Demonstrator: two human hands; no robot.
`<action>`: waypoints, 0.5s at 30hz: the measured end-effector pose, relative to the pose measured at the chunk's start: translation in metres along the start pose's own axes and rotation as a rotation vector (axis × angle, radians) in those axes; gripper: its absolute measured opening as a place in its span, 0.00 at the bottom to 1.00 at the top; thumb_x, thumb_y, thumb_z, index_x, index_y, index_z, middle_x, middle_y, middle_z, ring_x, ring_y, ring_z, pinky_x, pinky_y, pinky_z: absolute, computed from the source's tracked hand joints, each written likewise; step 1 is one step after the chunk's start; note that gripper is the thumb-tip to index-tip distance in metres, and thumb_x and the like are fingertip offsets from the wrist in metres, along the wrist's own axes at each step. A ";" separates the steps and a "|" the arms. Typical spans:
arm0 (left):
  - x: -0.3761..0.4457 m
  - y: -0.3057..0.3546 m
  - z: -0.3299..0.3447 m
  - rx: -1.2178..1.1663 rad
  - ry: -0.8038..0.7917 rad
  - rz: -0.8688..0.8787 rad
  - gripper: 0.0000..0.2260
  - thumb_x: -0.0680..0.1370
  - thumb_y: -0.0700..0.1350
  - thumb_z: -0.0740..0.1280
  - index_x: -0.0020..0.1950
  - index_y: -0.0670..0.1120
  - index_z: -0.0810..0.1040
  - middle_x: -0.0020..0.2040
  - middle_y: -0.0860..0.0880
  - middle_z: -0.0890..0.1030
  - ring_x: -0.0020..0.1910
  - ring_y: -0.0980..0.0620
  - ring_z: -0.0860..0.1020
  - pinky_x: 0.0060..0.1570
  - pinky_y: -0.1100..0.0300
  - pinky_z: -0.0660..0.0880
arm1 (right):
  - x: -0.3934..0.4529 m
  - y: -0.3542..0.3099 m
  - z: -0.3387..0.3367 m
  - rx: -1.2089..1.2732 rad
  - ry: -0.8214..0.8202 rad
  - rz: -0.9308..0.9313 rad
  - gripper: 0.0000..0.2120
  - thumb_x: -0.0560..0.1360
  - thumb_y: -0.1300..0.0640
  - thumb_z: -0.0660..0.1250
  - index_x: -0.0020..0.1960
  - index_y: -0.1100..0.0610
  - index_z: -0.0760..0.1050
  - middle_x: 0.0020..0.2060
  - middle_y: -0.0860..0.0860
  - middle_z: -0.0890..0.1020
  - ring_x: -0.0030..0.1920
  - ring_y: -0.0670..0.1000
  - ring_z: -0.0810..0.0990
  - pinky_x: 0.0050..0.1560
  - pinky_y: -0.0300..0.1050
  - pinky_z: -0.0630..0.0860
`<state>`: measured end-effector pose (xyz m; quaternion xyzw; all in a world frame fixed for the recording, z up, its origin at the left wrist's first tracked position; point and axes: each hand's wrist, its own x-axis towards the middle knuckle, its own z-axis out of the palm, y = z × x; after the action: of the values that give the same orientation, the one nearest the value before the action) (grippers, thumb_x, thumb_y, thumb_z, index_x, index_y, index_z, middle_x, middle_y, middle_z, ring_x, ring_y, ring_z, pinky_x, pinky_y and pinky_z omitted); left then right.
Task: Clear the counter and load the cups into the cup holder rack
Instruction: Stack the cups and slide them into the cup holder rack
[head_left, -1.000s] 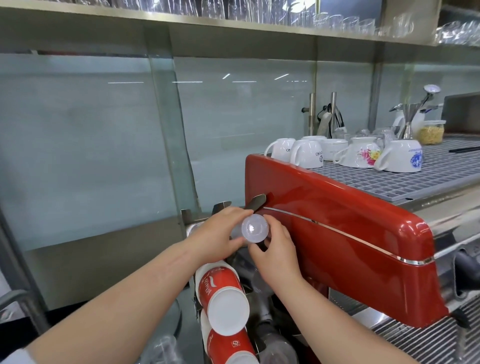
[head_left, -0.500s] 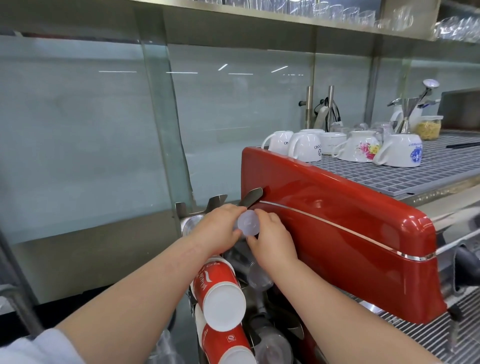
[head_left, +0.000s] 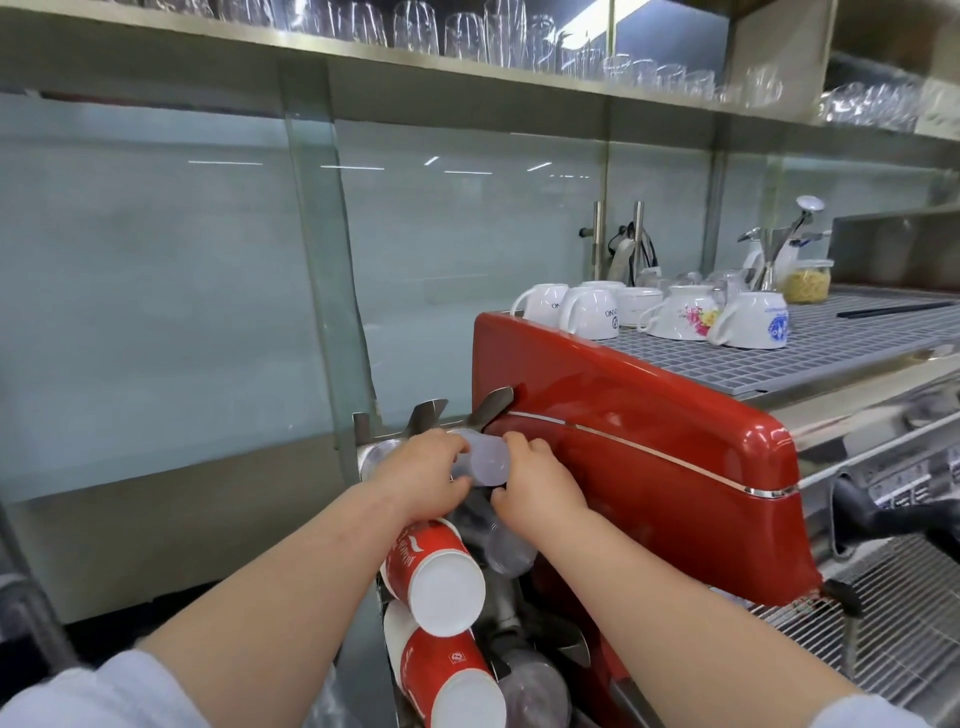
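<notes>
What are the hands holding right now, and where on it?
Both hands, left hand and right hand, hold one clear plastic cup by its sides, its base facing the camera, at the rack top.

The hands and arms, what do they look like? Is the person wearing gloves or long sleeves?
No gloves: the left hand and the right hand are both bare, with no rings, watch or bracelets showing. The forearms are bare too. Near the bottom corners of the view you can see the edges of short, pale grey-blue sleeves.
</notes>
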<state>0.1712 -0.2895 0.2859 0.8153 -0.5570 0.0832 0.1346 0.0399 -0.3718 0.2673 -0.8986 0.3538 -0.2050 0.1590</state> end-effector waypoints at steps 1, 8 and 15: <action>-0.001 0.001 -0.004 0.009 -0.018 0.005 0.20 0.75 0.51 0.65 0.67 0.50 0.73 0.62 0.48 0.77 0.59 0.47 0.77 0.52 0.57 0.72 | -0.002 -0.003 -0.005 -0.019 -0.025 0.011 0.26 0.74 0.58 0.66 0.69 0.55 0.62 0.63 0.58 0.70 0.60 0.62 0.76 0.54 0.50 0.74; -0.016 0.011 -0.042 0.188 -0.346 0.072 0.13 0.75 0.53 0.64 0.58 0.55 0.78 0.57 0.50 0.80 0.49 0.50 0.76 0.48 0.58 0.72 | -0.016 -0.038 -0.057 -0.378 -0.313 -0.028 0.18 0.79 0.56 0.61 0.67 0.58 0.72 0.63 0.55 0.77 0.62 0.59 0.76 0.58 0.48 0.74; -0.038 0.028 -0.084 0.255 -0.602 0.183 0.18 0.76 0.58 0.63 0.66 0.59 0.73 0.60 0.57 0.78 0.53 0.55 0.73 0.53 0.59 0.69 | -0.033 -0.045 -0.084 -0.537 -0.418 -0.166 0.19 0.76 0.48 0.63 0.61 0.58 0.77 0.59 0.58 0.80 0.57 0.60 0.78 0.54 0.47 0.73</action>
<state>0.1329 -0.2392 0.3585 0.7601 -0.6278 -0.0805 -0.1469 0.0032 -0.3288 0.3512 -0.9566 0.2807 0.0715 -0.0313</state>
